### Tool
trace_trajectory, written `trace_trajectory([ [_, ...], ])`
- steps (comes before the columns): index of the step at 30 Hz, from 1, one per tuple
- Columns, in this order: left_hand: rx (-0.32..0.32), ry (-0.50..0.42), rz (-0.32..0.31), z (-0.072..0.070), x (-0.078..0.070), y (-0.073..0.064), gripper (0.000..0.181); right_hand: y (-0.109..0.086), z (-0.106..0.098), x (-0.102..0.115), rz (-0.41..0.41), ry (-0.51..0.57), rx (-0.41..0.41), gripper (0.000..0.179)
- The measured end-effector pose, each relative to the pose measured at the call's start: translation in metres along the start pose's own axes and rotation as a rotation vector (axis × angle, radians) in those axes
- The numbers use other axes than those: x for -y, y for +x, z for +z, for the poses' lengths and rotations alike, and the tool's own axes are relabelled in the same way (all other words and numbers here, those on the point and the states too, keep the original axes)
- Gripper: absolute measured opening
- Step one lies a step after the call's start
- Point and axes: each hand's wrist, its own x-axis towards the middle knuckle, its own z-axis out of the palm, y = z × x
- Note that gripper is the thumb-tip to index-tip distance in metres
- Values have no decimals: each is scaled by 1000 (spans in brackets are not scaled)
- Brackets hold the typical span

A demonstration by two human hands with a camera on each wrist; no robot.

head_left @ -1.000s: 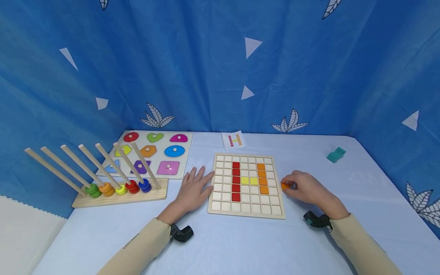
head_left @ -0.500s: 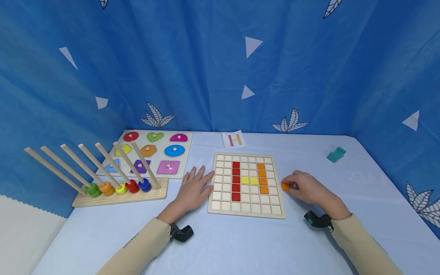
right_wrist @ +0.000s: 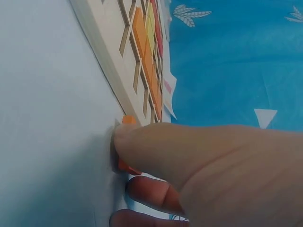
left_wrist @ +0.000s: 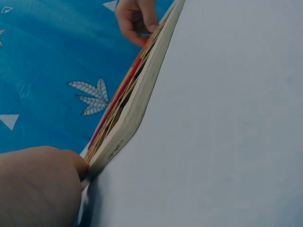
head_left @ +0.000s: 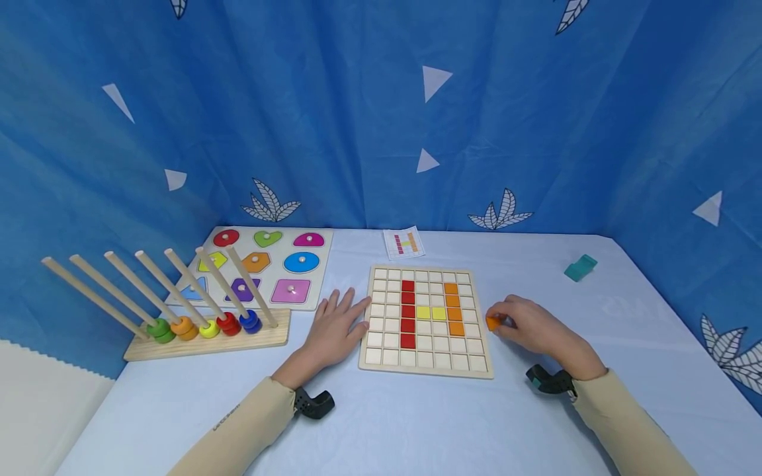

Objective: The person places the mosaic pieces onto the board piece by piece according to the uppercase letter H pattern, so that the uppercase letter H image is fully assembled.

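Observation:
A square wooden grid board (head_left: 426, 373) lies on the white table, with a column of red tiles (head_left: 407, 311), two yellow tiles (head_left: 430, 313) and a column of orange tiles (head_left: 454, 307) set in its cells. My left hand (head_left: 335, 330) rests flat with fingers spread, its fingertips touching the board's left edge. Just beyond the right edge, my right hand (head_left: 526, 324) pinches an orange tile (right_wrist: 129, 120) between thumb and fingers. The right wrist view shows that tile close beside the board's rim, partly hidden by the thumb.
Behind the board lies a small pattern card (head_left: 404, 243). At left are a shape puzzle board (head_left: 280, 264) and a wooden peg rack (head_left: 262, 336) with coloured rings. A teal piece (head_left: 581, 268) lies at the far right. Blue cloth (head_left: 357, 132) hangs behind the table.
Almost nothing differs. The orange tile tilts slightly in the right hand's fingers, while the left hand stays in place at the board.

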Motion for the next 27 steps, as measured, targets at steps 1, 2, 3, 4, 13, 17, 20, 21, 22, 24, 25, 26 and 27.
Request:
trace_trajectory([
  [1, 1, 0, -1, 0, 0, 0, 54, 0, 0, 0, -1, 0, -3, 26],
  [2, 2, 1, -2, 0, 0, 0, 54, 0, 0, -1, -1, 0, -5, 26],
  [3, 3, 0, -2, 0, 0, 0, 54, 1, 0, -1, -5, -1, -9, 26],
  [4, 3, -1, -3, 0, 0, 0, 54, 1, 0, -1, -9, 0, -13, 26],
  [13, 4, 4, -2, 1, 2, 1, 54, 1, -2, 0, -41, 17, -31, 27],
  [17, 7, -2, -4, 1, 1, 1, 54, 0, -3, 2, -48, 24, -41, 27],
  [20, 4, -3, -2, 1, 0, 0, 54, 1, -2, 3, -53, 30, -51, 27],
  [21, 4, -3, -1, 1, 0, 0, 54, 1, -1, 3, -56, 32, -55, 26],
  [22, 3, -4, -1, 1, 0, 0, 54, 1, -1, 3, -61, 32, -60, 26],
  [24, 4, -1, -2, 1, 0, 0, 54, 0, 0, 4, -76, 32, -69, 25],
  [25, 3, 0, -2, 1, 0, 0, 54, 0, 1, 4, -82, 32, -74, 25],
  [26, 3, 1, -3, 1, 0, 0, 54, 0, 1, 4, -90, 33, -78, 24],
  [27, 1, 2, -3, 0, 0, 0, 54, 0, 2, 5, -98, 33, -82, 23],
])
